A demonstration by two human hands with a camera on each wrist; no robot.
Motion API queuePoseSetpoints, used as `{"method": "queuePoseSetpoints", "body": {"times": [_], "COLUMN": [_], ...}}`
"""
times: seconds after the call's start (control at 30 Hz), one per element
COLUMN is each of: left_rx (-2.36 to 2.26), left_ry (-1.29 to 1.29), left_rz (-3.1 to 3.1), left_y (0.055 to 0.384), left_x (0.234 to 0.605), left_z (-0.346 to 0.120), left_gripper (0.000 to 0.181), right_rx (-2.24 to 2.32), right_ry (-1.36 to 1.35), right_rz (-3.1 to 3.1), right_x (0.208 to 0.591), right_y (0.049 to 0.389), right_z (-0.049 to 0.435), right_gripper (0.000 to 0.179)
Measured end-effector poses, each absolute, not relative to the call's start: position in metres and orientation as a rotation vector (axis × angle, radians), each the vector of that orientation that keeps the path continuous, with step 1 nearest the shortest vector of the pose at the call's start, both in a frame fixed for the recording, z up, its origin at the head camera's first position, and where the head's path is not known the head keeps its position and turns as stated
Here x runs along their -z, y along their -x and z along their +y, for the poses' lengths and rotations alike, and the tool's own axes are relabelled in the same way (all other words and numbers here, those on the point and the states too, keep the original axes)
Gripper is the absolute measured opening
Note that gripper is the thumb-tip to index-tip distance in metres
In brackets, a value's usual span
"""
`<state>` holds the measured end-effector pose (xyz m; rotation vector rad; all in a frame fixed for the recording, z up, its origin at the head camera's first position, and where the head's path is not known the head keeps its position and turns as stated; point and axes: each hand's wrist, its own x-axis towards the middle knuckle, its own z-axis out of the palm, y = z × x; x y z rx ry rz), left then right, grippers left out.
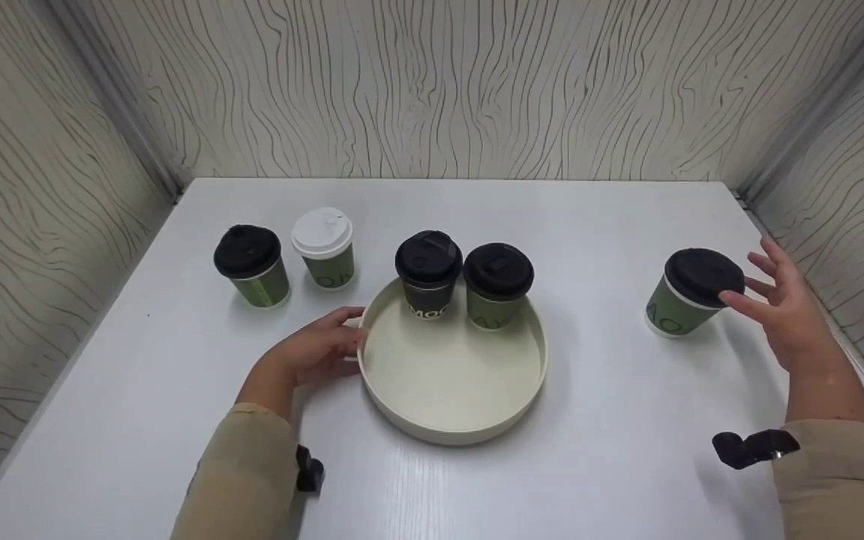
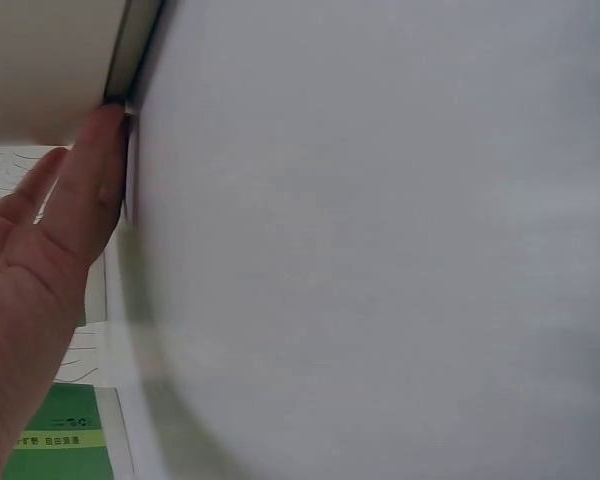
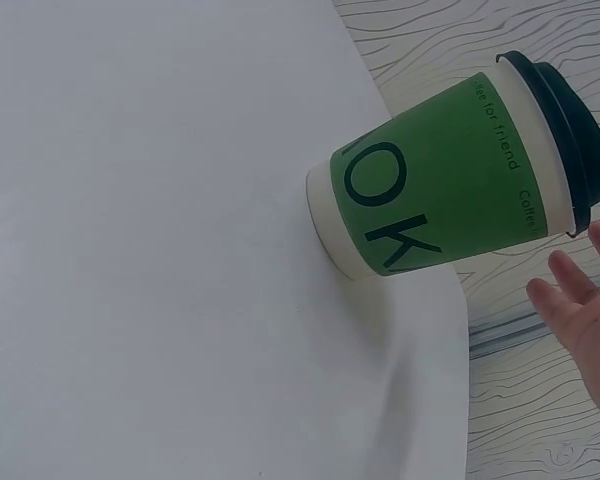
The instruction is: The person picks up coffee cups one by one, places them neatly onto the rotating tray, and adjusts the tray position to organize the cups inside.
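Note:
A round cream tray (image 1: 447, 397) lies mid-table. My left hand (image 1: 319, 349) touches its left outer wall; in the left wrist view the fingers (image 2: 85, 185) reach the tray's lower edge (image 2: 50, 70) fairly straight. Two lidded coffee cups stand inside at the tray's far side: a dark one (image 1: 430, 296) and a green one (image 1: 493, 309), both with black lids. At the right, my right hand (image 1: 792, 315) is beside a green coffee cup (image 1: 676, 307) with a black lid, fingers spread and thumb at the lid's edge. The right wrist view shows this cup (image 3: 445, 185) with the fingertips near its lid.
Left of the tray stand a green cup with a black lid (image 1: 262, 286) and a green cup with a white lid (image 1: 331, 268). The white table (image 1: 597, 435) is bounded by patterned panels (image 1: 462, 90) at the back and both sides.

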<state>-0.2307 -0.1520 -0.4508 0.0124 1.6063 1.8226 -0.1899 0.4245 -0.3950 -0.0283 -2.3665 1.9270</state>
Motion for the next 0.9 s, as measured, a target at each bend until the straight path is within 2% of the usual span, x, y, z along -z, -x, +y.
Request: {"method": "queuePoseSetpoints", "body": {"times": [0.33,0.63,0.9], "left_rx": [-1.836,-1.741,-1.731], "left_ry": [-0.005,0.054,0.030], "left_rz": [1.789,1.983,1.950], "left_y": [0.238,0.244,0.242], "left_x": [0.454,0.455,0.451], "left_z": [-0.145,-0.136,-0.136], "left_gripper": [0.053,0.042,0.041], "right_rx": [-1.766,-1.826,-1.873], "right_ry": [0.141,0.156,0.146], "right_rz": [-2.548,-2.539,-2.512], "right_x": [0.400,0.402,0.404], "right_y": [0.194,0.199,0.199], "right_z": [0.420,0.419,0.419], "right_gripper": [0.090,0.089,0.088]}}
